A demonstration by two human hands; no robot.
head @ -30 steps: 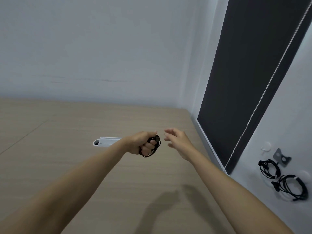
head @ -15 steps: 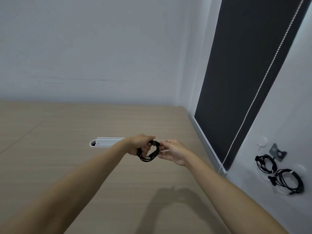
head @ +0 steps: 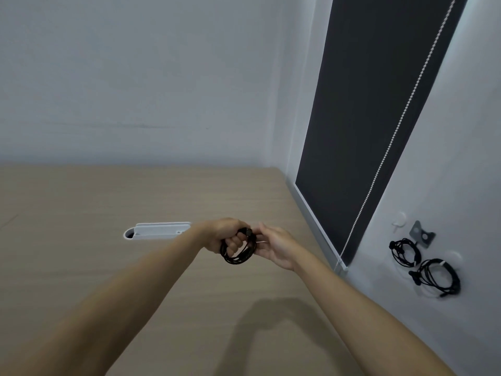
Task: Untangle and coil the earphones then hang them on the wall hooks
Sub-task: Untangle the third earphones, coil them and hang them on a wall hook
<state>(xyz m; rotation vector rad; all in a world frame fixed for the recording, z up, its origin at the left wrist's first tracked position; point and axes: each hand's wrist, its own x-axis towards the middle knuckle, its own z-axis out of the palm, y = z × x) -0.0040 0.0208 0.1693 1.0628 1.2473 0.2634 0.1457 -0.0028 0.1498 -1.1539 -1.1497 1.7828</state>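
The fingers [head: 235,244] of my left hand [head: 226,234] are curled into a fist through the coil of black earphones [head: 240,252], clamping the bundled loops against my palm. The coil hangs out of the fist on its right and lower side. My right hand [head: 276,246] meets the coil from the right: its fingertips [head: 257,236] pinch the upper right edge of the loops, just beside the left thumb. Both hands are held above the tabletop [head: 81,267], clear of its surface, and they cast a shadow [head: 265,329] on the wood below.

Behind my left wrist, a white slotted fitting [head: 160,231] lies on the tabletop, partly hidden by the forearm.

On the right wall [head: 461,158], well apart from my hands, two more coiled black earphone sets hang: the upper set [head: 404,252] and the lower set [head: 437,278], near each other. A small white hook [head: 398,222] is fixed above the upper set, and a dark bracket [head: 422,234] sits just beside it. A dark roller blind [head: 366,118] with a beaded cord [head: 393,137] covers the window near the corner.
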